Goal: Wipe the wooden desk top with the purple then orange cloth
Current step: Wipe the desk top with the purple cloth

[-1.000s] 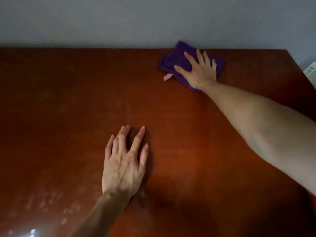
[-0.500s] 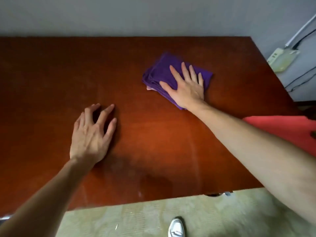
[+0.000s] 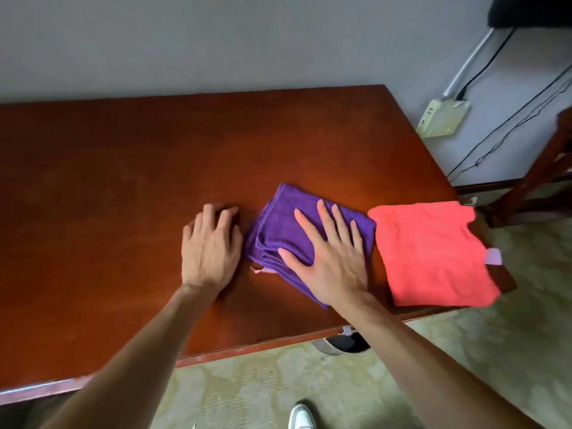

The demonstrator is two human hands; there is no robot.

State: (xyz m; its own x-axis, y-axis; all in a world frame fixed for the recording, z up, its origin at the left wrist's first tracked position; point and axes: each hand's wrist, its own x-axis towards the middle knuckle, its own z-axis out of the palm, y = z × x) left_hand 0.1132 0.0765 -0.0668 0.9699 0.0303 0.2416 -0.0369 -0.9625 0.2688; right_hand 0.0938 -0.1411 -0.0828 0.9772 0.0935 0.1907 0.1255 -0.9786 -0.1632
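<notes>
The folded purple cloth (image 3: 280, 230) lies on the red-brown wooden desk top (image 3: 123, 168), near its front right. My right hand (image 3: 332, 258) presses flat on the cloth with fingers spread. My left hand (image 3: 210, 246) rests palm down on the bare wood just left of the cloth, holding nothing. The orange cloth (image 3: 433, 252) lies flat at the desk's right front corner, right beside the purple one, its edge hanging slightly over the corner.
A grey wall runs behind the desk. A cream box (image 3: 442, 119) with cables hangs on the wall to the right. A dark wooden chair (image 3: 538, 178) stands past the right edge. Pale carpet and a white shoe (image 3: 301, 416) show below the front edge.
My right hand has dragged the purple cloth from the far back of the desk toward the front edge, ending beside the orange cloth. My left hand stayed flat on the wood, now close to the cloth.
</notes>
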